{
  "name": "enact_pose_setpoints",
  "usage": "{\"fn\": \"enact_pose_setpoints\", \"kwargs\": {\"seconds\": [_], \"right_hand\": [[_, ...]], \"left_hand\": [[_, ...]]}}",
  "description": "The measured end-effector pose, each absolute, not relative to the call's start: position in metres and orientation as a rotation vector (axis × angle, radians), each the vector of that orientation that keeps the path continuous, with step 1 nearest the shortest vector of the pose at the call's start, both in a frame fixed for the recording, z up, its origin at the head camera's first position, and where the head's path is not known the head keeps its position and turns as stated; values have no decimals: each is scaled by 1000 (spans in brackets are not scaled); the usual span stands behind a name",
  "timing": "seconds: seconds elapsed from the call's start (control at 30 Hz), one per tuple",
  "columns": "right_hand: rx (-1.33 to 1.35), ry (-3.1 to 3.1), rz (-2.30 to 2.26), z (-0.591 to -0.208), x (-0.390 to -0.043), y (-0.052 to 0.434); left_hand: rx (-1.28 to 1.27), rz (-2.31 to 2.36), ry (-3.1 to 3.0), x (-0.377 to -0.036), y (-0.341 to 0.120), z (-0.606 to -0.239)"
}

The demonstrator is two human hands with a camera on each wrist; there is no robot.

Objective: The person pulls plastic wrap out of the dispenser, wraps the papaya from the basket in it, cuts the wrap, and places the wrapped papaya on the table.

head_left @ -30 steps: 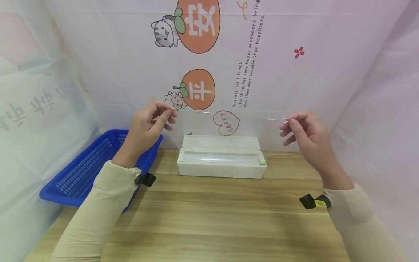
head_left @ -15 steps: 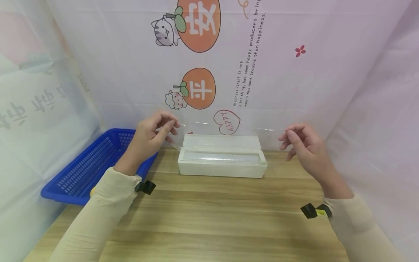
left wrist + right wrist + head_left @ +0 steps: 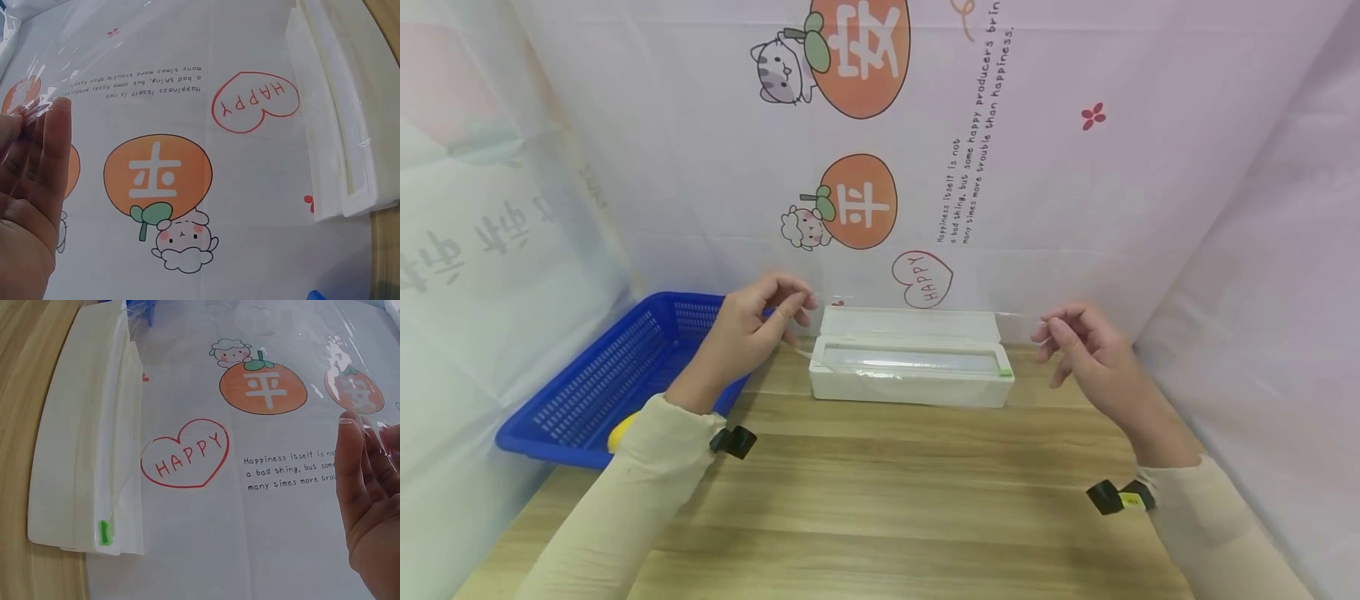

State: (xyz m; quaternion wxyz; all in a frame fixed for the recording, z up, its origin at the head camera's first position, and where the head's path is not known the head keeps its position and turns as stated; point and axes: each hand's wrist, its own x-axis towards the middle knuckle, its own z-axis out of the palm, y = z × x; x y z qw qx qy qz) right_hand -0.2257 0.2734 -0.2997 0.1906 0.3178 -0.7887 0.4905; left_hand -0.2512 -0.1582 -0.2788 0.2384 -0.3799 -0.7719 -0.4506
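A sheet of clear cling film (image 3: 917, 321) is stretched between the two hands just above and behind the white dispenser box (image 3: 912, 377). The film is nearly invisible: in the head view it shows only as a thin bright top edge running from hand to hand and as faint glints over the printed backdrop (image 3: 970, 150). In the wrist views it is a glossy, see-through skin with small wrinkles and white highlights near each grip, the orange cartoon prints and the "HAPPY" heart reading plainly through it. Its lower part drops toward the box's open slot.

The left hand (image 3: 748, 329) pinches the film's left top corner between thumb and fingertips, at the box's left end; the crumpled corner shows against its fingers (image 3: 53, 144) in the left wrist view. The right hand (image 3: 1086, 350) pinches the opposite corner, off the box's right end, with film bunched over its fingertips (image 3: 359, 469).

The dispenser box is long and white, its lid (image 3: 912, 321) tipped up and back, the roll lying inside under a clear strip, and a small green tab (image 3: 1003, 373) at its right end. It sits on the wooden worktop (image 3: 880, 500) close to the backdrop. Left of the box stands a blue perforated basket (image 3: 602, 383), with something yellow (image 3: 622, 431) partly hidden behind the left sleeve.
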Motion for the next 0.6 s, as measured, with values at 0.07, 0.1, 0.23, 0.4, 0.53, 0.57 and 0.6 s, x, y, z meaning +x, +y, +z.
{"fn": "enact_pose_setpoints", "kwargs": {"seconds": [0.07,0.1,0.23,0.4,0.53,0.57,0.6], "right_hand": [[857,-2246,1386,-303,-225,274],[842,-2263,1385,-305,-225,274],[837,-2317,1392,-313,-223,276],[929,-2357,1397,-321,-221,283],[1000,-2426,1413,-327,-218,292],[1010,-2453,1412,-329,-217,295],[1009,-2486,1406,-330,-216,297]], "left_hand": [[-1037,-1230,-2131,-249,-158,-281],[-1036,-1231,-2142,-248,-158,-283],[-1048,-1262,-2200,-244,-160,-292],[-1080,-1301,-2280,-238,-166,-308],[-1095,-1343,-2333,-233,-171,-322],[-1102,-1351,-2345,-232,-173,-325],[-1112,-1351,-2357,-231,-174,-329]]}}
